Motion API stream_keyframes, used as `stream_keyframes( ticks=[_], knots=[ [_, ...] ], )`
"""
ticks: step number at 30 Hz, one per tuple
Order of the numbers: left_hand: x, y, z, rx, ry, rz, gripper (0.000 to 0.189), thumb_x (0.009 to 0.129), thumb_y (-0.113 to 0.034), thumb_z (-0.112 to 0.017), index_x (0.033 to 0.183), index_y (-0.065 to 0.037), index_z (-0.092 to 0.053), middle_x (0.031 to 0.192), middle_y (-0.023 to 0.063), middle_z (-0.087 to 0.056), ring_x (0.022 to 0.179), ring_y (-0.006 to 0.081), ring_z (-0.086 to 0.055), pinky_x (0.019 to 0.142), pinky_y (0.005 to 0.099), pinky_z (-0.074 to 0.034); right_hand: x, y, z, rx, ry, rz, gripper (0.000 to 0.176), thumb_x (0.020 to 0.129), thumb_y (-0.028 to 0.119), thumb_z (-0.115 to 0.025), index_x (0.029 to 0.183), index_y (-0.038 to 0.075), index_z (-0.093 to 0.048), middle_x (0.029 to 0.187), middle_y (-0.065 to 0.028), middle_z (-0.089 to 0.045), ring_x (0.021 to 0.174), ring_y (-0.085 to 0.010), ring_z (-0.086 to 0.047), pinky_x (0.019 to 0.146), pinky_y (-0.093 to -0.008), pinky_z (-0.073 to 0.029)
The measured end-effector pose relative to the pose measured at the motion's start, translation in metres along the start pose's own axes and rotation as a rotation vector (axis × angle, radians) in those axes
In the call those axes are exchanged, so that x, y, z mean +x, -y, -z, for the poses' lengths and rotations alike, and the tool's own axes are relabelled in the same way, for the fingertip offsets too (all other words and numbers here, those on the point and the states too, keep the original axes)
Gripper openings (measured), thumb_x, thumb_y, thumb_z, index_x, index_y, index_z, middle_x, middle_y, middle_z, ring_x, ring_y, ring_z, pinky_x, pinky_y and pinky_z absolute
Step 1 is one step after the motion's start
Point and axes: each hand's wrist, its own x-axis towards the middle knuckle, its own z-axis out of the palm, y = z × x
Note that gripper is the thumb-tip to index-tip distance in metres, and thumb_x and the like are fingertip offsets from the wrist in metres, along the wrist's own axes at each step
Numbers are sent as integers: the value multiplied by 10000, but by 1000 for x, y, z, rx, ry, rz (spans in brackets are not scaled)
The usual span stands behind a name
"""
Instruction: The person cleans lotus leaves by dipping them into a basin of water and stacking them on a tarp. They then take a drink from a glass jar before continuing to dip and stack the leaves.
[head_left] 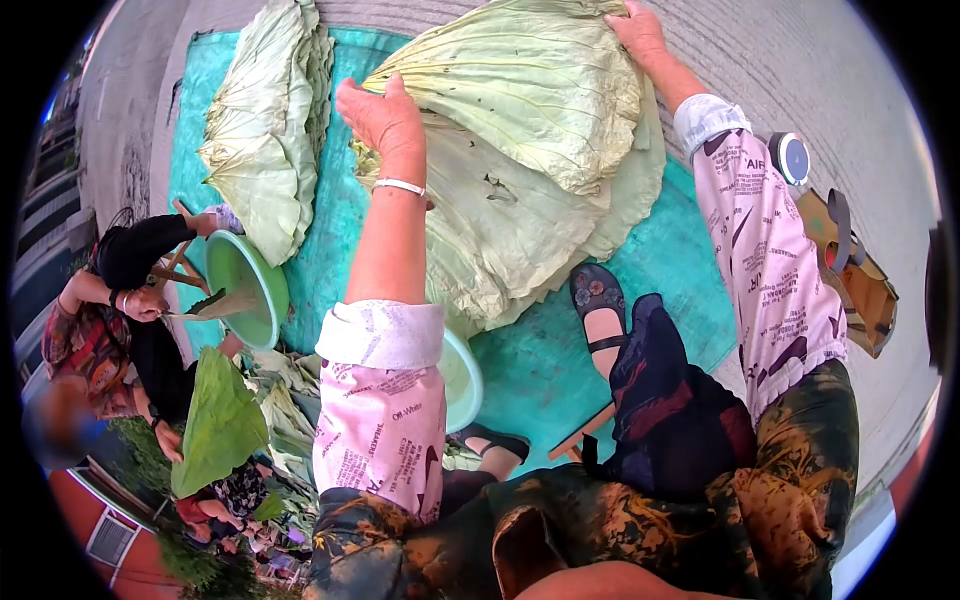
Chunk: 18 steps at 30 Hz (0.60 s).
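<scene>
A large pale green lotus leaf (530,80), folded like a fan with ribs spreading from its narrow left end, lies over a stack of similar leaves (500,230). My left hand (385,120) is closed at that narrow end, its fingertips partly hidden. At the far right edge my right hand (640,35) pinches the same leaf, thumb and fingers on its rim. The stack rests on a teal ground sheet (640,290). Left of my left hand lies another pile of folded lotus leaves (265,140).
A green basin (275,290) stands at left; a pale green basin (462,385) is partly behind my left sleeve. A co-worker (130,320) sits at left with a blade-like tool and a green leaf (220,420). At right are a round white-rimmed object (790,158) and a brown bag (860,280).
</scene>
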Motion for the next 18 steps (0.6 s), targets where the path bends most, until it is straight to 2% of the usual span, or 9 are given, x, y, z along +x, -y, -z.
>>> stream_keyframes(
  ticks=[2, 3, 6, 7, 9, 12, 15, 17, 18],
  knots=[
    [-4, -12, 5, 290, -29, -552, 535, 761, -200, -710, 1174, -1, -434, 1239, 171, -469, 1159, 286, -440, 960, 471, -319, 0, -1, 3, -8, 74, -28, 321, 761, 281, -607, 916, 1, -637, 838, -184, -647, 763, -286, -622, 674, -390, -481],
    [1, -8, -2, 316, 208, -643, 669, 790, -384, -654, 1289, -32, -380, 1357, 169, -377, 1271, 315, -327, 1040, 466, -225, -1, 2, 7, -13, 111, -40, 339, 768, 290, -604, 948, 4, -631, 888, -187, -648, 807, -291, -623, 696, -393, -481],
    [-10, 12, -22, 586, 559, -623, 792, 804, -535, -557, 1367, -40, -300, 1422, 188, -289, 1327, 319, -254, 1074, 459, -180, 23, -25, 3, -104, 113, 127, 346, 752, 250, -673, 1009, 22, -624, 865, -81, -663, 708, -180, -606, 704, -293, -478],
    [-14, 28, -29, 601, 573, -630, 869, 801, -614, -489, 1408, -49, -231, 1459, 197, -208, 1364, 323, -163, 1098, 449, -127, 33, -41, 0, -167, 131, 99, 342, 750, 267, -667, 1000, 37, -630, 860, -86, -664, 721, -195, -613, 715, -303, -480],
    [-18, 30, -34, 617, 551, -623, 873, 797, -607, -501, 1408, -47, -226, 1463, 199, -194, 1368, 327, -143, 1100, 452, -109, 46, -64, 3, -295, 155, 31, 335, 744, 302, -653, 981, 66, -644, 850, -98, -664, 746, -226, -627, 735, -323, -483],
    [-18, 34, -37, 600, 559, -605, 884, 790, -605, -513, 1410, -46, -221, 1465, 206, -179, 1373, 328, -120, 1101, 461, -79, 34, -55, 6, -57, -174, 20, 298, 807, 292, -597, 1020, 84, -623, 921, -96, -654, 871, -242, -620, 802, -342, -474],
    [-17, 32, -35, 591, 543, -608, 886, 786, -603, -518, 1409, -46, -223, 1466, 207, -177, 1374, 326, -120, 1100, 463, -78, -1, 26, 13, -233, -110, 250, 460, 834, 350, -536, 1178, 44, -540, 1209, -190, -536, 1112, -300, -509, 914, -394, -405],
    [-20, 32, -38, 619, 529, -614, 885, 786, -601, -519, 1409, -45, -225, 1466, 207, -177, 1374, 327, -121, 1100, 462, -78, -25, 58, -5, -173, -30, 653, 331, 866, 272, -540, 1132, 75, -556, 1102, -116, -594, 1039, -265, -553, 902, -354, -434],
    [-21, 32, -39, 620, 533, -614, 883, 787, -599, -519, 1408, -45, -226, 1466, 206, -177, 1374, 327, -121, 1100, 463, -78, -41, 68, -18, -183, 138, 742, 361, 884, 270, -519, 1187, 75, -509, 1184, -124, -539, 1109, -279, -500, 941, -357, -404]
  ],
)
